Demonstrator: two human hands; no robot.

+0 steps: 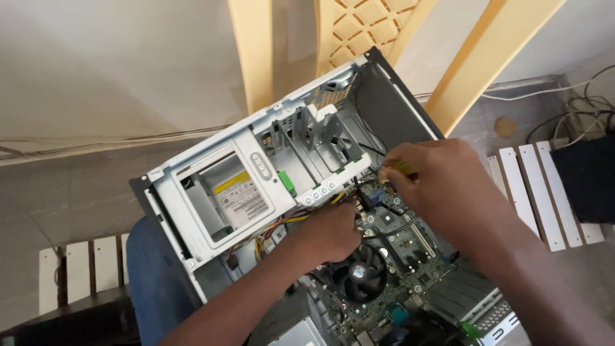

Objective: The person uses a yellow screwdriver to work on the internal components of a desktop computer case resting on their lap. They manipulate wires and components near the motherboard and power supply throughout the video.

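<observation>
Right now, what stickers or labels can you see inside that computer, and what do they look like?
Drive label: on the silver drive in the case's left bay; rectangular, white with a yellow strip along its top.
Fan sticker: round, dark, at the hub of the black cooler fan, below the left hand.
No screens or packages.

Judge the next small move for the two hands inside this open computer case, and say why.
Probably bring the yellow-handled tool in the right hand down onto the spot by the blue connector on the motherboard. The left hand already rests at the bundle of coloured wires beside it, seemingly keeping them aside. The tool's tip is hidden, so this is uncertain.
</observation>
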